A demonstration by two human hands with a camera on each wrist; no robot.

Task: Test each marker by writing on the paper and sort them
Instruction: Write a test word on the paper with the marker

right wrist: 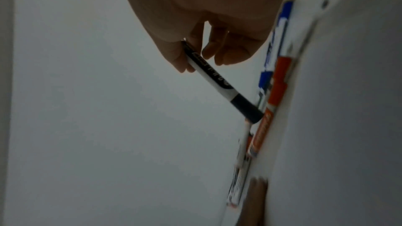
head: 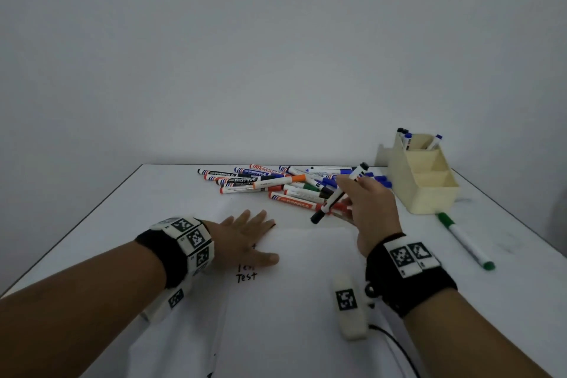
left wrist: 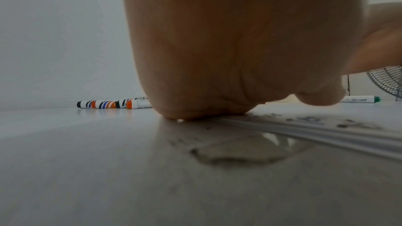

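Observation:
My right hand holds a capped black marker in the air, tilted, its cap end low and to the left; the same black marker shows in the right wrist view, pinched by the fingers. My left hand lies flat with straight fingers on the white paper, just above the handwritten word "Test". A pile of markers in black, orange, blue, red and green lies behind the paper. In the left wrist view the palm rests at the paper's edge.
A cream stepped organizer stands at the back right with blue markers in its rear compartment. A green marker lies alone on the table at right. A fan shows beyond the table.

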